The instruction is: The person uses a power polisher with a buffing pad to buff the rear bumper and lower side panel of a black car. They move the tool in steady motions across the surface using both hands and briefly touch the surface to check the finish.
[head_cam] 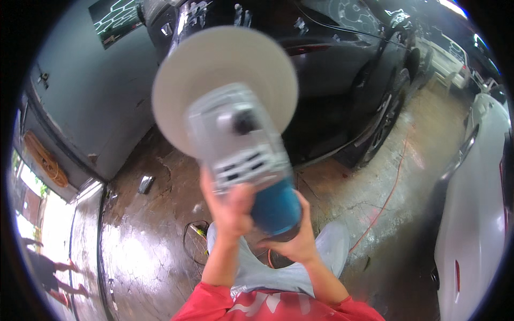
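A rotary polisher with a silver gear housing and a blue motor body is held up in front of me. Its broad off-white round pad points away from me towards a glossy black car. Whether pad and paintwork touch cannot be told, since the pad hides that spot. My left hand grips the tool's left side, just behind the vents of the housing. Around the rear end of the blue body, my right hand supports it from below and the right. The tool is blurred.
An orange cord crosses the wet-looking concrete floor. To the right stands a white car; another white vehicle is farther back. A small shiny packet lies near the grey wall. At far left is a person.
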### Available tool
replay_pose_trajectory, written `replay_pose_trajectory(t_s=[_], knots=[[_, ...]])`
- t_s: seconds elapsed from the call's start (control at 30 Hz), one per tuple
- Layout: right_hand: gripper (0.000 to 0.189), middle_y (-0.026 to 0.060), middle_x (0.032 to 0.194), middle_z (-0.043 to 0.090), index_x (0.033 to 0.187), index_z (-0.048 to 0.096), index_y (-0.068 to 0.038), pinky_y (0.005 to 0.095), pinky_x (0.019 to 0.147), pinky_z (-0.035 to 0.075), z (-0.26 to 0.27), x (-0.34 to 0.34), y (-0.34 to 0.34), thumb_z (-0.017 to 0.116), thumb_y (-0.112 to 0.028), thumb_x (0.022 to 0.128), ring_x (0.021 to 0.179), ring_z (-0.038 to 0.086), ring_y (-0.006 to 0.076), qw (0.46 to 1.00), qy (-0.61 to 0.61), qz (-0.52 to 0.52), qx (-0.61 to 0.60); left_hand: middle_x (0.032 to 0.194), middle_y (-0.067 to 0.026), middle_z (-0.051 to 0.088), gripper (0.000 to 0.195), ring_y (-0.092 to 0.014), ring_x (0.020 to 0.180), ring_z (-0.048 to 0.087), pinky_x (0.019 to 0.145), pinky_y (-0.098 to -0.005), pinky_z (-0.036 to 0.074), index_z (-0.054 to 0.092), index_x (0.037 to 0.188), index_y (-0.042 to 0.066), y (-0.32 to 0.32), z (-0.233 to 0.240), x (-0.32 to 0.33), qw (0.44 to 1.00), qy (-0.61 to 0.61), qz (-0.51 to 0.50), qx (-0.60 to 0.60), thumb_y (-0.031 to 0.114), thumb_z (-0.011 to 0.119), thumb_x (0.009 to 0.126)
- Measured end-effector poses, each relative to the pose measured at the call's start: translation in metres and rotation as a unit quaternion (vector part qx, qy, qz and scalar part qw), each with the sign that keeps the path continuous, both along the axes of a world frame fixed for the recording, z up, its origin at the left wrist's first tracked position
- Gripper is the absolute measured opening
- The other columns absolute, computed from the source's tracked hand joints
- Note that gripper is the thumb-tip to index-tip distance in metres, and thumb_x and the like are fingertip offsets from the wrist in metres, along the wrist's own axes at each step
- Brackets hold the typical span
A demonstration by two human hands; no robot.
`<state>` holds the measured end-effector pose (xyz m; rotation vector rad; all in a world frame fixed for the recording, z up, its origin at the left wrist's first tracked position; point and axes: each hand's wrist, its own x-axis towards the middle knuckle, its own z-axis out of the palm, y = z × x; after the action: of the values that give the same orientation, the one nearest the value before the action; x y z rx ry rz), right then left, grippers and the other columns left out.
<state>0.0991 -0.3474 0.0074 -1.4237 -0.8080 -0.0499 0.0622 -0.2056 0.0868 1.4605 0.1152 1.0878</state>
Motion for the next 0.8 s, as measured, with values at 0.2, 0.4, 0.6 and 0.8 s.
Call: replay_pose_trajectory(t_s=[0.2,0.4,0.6,0.8], knots=[[0.084,0.0104,0.101,0.064,0.126,0.045,-0.003,0.0335,0.068,0.056,-0.058,0.031,-0.018,0.097,-0.019,0.062,0.079,0.066,0.0188,0.926,0.293,0.093,0.218,0.112,-0.0246,0.062,0.082,-0.035,0.101,0.065,0.086,-0.0415,0.052,0.048,0.120,-0.005,-0.070,0.053,0.081,0.953,0.141,0.008,0.270,0.053,0.082,0.073],[0.060,0.0072,0.084,0.065,0.111,0.056,0.001,0.0301,0.064,0.054,-0.035,0.049,-0.025,0.093,-0.014,0.066,0.072,0.065,0.0171,0.914,0.293,0.116,0.256,0.111,-0.0262,0.055,0.084,-0.045,0.096,0.063,0.080,-0.0487,0.052,0.042,0.118,-0.006,-0.089,0.063,0.111,0.927,0.203,0.008,0.314,0.057,0.077,0.074],[0.100,0.0123,0.122,0.057,0.135,0.037,-0.002,0.0355,0.092,0.051,-0.014,0.013,-0.011,0.098,-0.012,0.057,0.109,0.060,0.0208,0.927,0.288,0.142,0.192,0.109,-0.0184,0.066,0.073,-0.029,0.099,0.067,0.088,-0.0387,0.052,0.049,0.123,-0.004,-0.047,0.076,0.046,0.982,0.087,-0.032,0.167,0.041,0.082,0.077],[0.118,0.0220,0.130,0.059,0.150,0.022,-0.008,0.0424,0.098,0.050,0.027,-0.019,0.015,0.096,-0.030,0.061,0.117,0.062,0.0351,0.990,0.081,0.118,-0.014,0.123,-0.0157,0.062,0.074,-0.025,0.112,0.061,0.100,-0.0375,0.046,0.046,0.136,-0.005,0.022,0.026,-0.027,0.997,-0.055,0.061,0.001,0.048,0.064,0.089]])
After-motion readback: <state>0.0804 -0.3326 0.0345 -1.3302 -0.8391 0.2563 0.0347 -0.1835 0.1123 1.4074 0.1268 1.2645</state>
